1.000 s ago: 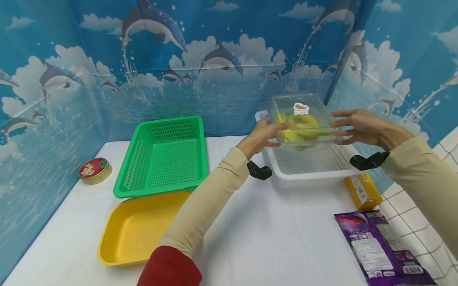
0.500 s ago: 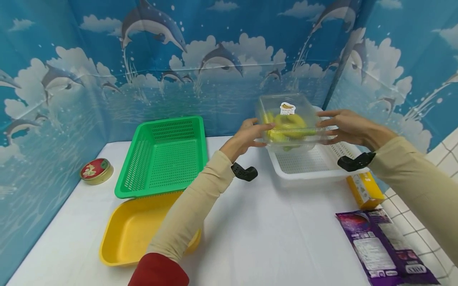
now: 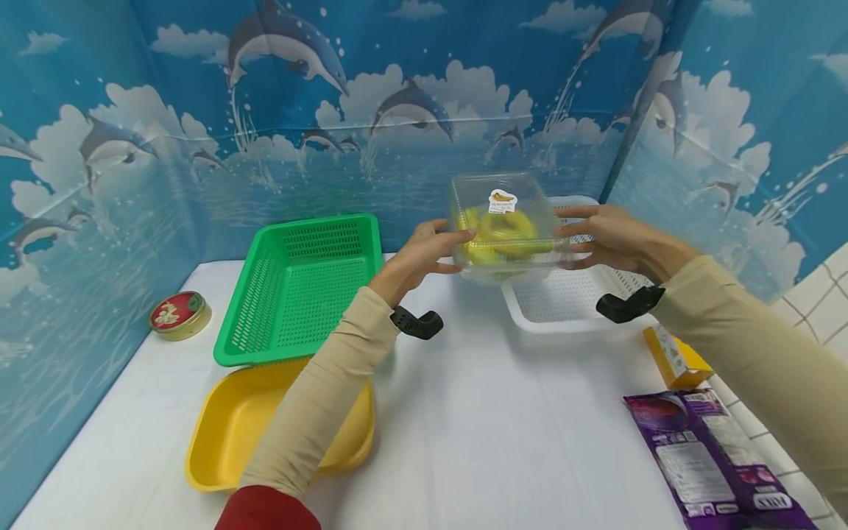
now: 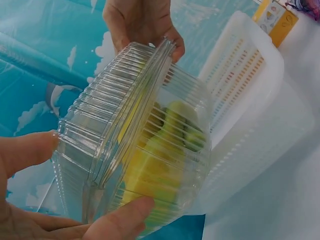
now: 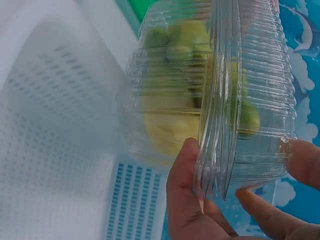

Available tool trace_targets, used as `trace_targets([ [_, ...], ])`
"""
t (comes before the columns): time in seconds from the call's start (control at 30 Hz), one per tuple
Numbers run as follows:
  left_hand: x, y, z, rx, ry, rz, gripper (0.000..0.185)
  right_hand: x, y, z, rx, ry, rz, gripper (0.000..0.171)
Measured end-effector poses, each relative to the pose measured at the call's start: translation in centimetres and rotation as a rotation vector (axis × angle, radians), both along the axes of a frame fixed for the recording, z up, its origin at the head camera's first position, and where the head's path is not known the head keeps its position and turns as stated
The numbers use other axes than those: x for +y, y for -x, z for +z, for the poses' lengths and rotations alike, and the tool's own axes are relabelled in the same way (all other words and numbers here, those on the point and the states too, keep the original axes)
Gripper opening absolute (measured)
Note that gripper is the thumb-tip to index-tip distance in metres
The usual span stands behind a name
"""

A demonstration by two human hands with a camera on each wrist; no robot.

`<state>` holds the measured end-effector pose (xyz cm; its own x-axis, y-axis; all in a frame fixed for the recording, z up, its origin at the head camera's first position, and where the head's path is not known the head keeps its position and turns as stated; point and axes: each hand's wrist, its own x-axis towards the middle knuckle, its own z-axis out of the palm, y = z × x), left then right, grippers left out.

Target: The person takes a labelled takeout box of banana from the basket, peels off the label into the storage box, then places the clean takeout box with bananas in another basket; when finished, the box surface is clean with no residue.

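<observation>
Both hands hold a clear lidded plastic container (image 3: 503, 221) up in the air at its two ends. Yellow and green pieces that look like bananas (image 4: 157, 165) lie inside it, and its lid bears a white label (image 3: 502, 201) with a banana picture. My left hand (image 3: 420, 254) grips the left end, thumb and fingers on lid and base in the left wrist view. At the opposite end my right hand (image 3: 616, 239) grips around the rim, its fingers (image 5: 182, 180) spread over both halves. Behind and to the right stands a white perforated basket (image 3: 563, 322), which the container partly overlaps in the head view.
On the left sit a green basket (image 3: 311, 294) and a yellow tray (image 3: 232, 434), with a round red-lidded tin (image 3: 179, 313) beside them. A yellow box (image 3: 676, 361) and a purple packet (image 3: 709, 456) lie at the right. Dolphin-print curtains line the back and sides.
Both hands have carried the container leftward, from over the white basket to its left side, with the grip unchanged. More of the basket's back rim shows now. The other objects have stayed put.
</observation>
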<state>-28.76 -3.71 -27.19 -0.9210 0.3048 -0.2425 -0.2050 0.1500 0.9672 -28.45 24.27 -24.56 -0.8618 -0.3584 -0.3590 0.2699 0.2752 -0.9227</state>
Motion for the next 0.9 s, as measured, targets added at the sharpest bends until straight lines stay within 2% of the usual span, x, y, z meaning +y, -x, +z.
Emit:
trace_targets([
  [0.53, -5.9, -1.7, 0.2, -0.003, 0.011, 0.046, 0.082, -5.3, -0.1, -0.3, 0.001, 0.05, 0.045, 0.065],
  [0.9, -7.6, -3.3, -0.4, -0.018, 0.047, 0.012, 0.085, -6.7, -1.6, -1.1, -0.005, 0.075, 0.063, 0.068],
])
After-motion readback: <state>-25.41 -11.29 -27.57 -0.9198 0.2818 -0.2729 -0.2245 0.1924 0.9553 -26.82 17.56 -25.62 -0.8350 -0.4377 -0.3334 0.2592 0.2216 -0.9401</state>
